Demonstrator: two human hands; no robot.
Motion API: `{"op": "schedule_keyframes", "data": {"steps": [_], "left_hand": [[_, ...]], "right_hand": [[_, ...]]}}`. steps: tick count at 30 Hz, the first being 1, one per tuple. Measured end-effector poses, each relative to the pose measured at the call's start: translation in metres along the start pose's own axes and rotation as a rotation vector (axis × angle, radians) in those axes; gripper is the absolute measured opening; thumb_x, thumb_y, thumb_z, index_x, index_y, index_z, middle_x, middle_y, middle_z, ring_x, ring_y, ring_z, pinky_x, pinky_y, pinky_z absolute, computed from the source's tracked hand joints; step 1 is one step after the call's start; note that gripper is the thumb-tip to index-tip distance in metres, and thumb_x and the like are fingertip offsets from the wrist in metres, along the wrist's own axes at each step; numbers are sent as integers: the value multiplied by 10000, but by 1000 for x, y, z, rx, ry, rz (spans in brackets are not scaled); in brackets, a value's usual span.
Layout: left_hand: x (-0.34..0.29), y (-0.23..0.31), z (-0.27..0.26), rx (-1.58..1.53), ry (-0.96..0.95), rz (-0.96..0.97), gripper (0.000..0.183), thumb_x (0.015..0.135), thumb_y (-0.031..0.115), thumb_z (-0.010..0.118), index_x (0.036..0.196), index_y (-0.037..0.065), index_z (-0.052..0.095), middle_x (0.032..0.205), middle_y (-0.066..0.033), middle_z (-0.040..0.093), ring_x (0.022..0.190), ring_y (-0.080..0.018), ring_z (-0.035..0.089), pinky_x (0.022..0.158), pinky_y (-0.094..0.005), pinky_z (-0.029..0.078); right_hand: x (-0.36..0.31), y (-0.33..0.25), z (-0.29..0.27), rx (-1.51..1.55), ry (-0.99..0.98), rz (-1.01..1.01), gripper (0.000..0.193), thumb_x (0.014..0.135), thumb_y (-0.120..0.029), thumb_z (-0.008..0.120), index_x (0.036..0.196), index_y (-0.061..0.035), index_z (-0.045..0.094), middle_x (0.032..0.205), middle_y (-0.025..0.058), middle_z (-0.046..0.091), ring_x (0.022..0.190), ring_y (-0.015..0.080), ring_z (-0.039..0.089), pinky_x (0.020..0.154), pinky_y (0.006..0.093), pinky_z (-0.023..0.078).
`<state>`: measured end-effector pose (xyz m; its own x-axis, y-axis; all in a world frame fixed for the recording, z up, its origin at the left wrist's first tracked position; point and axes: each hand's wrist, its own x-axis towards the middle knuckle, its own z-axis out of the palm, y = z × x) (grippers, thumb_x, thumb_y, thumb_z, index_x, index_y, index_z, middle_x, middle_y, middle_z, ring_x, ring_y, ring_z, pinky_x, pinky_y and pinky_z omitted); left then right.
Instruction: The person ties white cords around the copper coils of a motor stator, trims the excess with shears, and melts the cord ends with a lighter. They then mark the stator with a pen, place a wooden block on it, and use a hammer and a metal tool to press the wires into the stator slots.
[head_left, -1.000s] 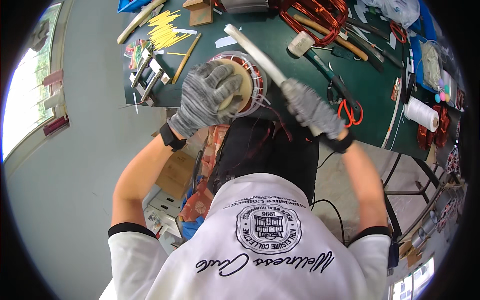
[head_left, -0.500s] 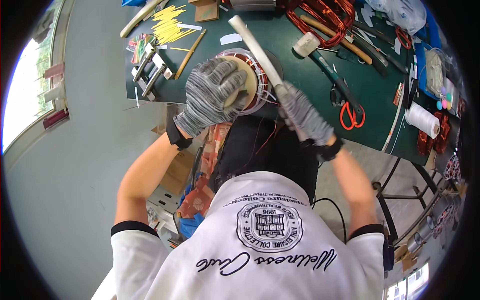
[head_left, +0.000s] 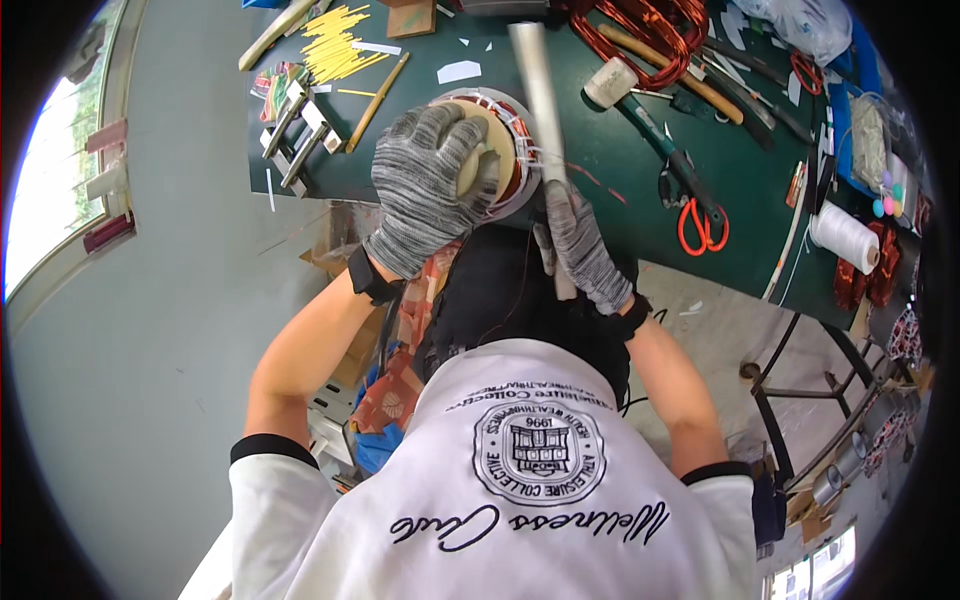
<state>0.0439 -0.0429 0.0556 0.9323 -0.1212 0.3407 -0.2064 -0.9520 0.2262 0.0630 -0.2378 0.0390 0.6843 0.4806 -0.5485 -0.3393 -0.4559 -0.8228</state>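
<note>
My left hand (head_left: 428,185), in a grey knit glove, is closed around a round cream-coloured block (head_left: 497,150). That block sits inside a ring-shaped motor stator (head_left: 522,135), which shows copper windings and white lacing at the near edge of the table. In my right hand (head_left: 582,245), gloved the same way, is a long pale stick (head_left: 538,90), gripped near its lower end. The stick stands almost straight up the view, just to the right of the stator, and overlaps its edge; whether they touch I cannot tell. Thin reddish wires (head_left: 600,185) trail beside the stator.
On the green table (head_left: 480,45) lie a pale-headed mallet (head_left: 612,84), red-handled scissors (head_left: 703,228), copper wire coils (head_left: 690,30) and wooden-handled tools. A metal fixture (head_left: 303,130), yellow strips (head_left: 343,45) and a thin stick (head_left: 378,103) lie left. White thread (head_left: 843,238) stands right.
The stick has swung from a leftward lean to nearly upright. My right hand has moved slightly left and down with it. My left hand stays on the block.
</note>
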Motion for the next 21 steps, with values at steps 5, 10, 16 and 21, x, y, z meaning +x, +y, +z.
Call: {"op": "schedule_keyframes", "data": {"steps": [5, 10, 16, 21], "left_hand": [[3, 17, -6, 46, -9, -73, 284, 677, 163, 667, 945, 84, 615, 956, -138, 583, 850, -323, 561, 762, -414, 458], [-2, 24, 5, 115, 53, -286, 330, 698, 211, 657, 991, 74, 594, 986, -156, 578, 873, -348, 548, 801, -441, 432], [5, 24, -24, 105, -268, -315, 545, 668, 332, 702, 1146, 112, 559, 1117, -164, 524, 929, -329, 548, 789, -419, 465], [3, 4, -32, 72, -468, -261, 661, 618, 324, 759, 1210, 137, 532, 1119, -168, 534, 916, -325, 590, 767, -400, 490]], "right_hand": [[33, 67, -35, 531, -169, 78, 251, 945, -340, 437, 1027, -112, 504, 581, -22, 476, 390, 70, 433, 362, 213, 394], [14, 43, 17, 507, -123, 117, 297, 938, -394, 435, 867, -108, 472, 553, -10, 476, 388, 73, 441, 342, 210, 376], [0, 34, 21, 390, -51, 23, 335, 931, -450, 421, 893, -121, 470, 566, -25, 452, 405, 71, 443, 339, 209, 371], [3, 57, -12, 477, 41, 169, 326, 904, -463, 469, 973, -144, 476, 591, -38, 456, 415, 61, 420, 362, 204, 378]]}}
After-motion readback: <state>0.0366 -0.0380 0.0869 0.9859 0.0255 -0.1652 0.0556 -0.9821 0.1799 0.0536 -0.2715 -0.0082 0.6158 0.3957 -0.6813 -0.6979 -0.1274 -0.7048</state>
